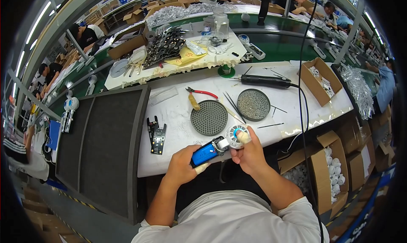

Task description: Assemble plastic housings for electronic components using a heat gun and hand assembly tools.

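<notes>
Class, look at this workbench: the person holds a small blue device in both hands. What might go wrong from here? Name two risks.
1. The blue device is held off the table edge, left hand on its body, right hand on its round white head; a slip could drop it.
2. The black cable hangs beside the right arm and could snag, tugging the electric screwdriver.

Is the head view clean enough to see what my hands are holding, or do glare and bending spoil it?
Head view: even overhead light, sharp centre; left hand and right hand on the blue handheld fan read clearly. White table looks bright, not blown out. Edges bend, corners go black.
</notes>
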A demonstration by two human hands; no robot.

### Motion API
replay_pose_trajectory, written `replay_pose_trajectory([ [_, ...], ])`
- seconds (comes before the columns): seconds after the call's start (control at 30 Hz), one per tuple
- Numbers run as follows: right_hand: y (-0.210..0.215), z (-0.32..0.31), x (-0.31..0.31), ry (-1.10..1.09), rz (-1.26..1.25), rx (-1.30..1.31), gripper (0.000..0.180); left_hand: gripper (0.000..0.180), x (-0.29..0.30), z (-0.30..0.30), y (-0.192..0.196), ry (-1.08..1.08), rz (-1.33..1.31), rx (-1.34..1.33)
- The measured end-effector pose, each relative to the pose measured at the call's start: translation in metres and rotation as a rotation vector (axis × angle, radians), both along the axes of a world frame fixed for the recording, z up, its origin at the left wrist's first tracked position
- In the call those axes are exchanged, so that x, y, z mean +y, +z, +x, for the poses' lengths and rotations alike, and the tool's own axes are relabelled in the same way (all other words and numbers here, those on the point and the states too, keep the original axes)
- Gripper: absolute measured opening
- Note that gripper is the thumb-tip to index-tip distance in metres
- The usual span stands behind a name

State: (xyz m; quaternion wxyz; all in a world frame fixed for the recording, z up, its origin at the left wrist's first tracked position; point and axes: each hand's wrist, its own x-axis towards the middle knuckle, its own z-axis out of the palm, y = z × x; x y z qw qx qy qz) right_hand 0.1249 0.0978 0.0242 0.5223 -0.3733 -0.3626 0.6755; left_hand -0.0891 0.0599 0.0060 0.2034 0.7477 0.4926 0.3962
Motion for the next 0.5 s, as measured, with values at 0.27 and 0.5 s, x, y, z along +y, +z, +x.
replay_pose_trajectory([
  [0.27, 0.016, 0.007, 0.004, 0.089, 0.090, -0.074, 0.036, 0.055, -0.012, 0.007, 0.005, -0.061, -0.107, -0.154],
  [0.5, 0.036, 0.011, 0.029, 0.401, 0.086, -0.098, 0.034, 0.048, -0.013, 0.006, 0.007, -0.486, -0.928, -0.941],
])
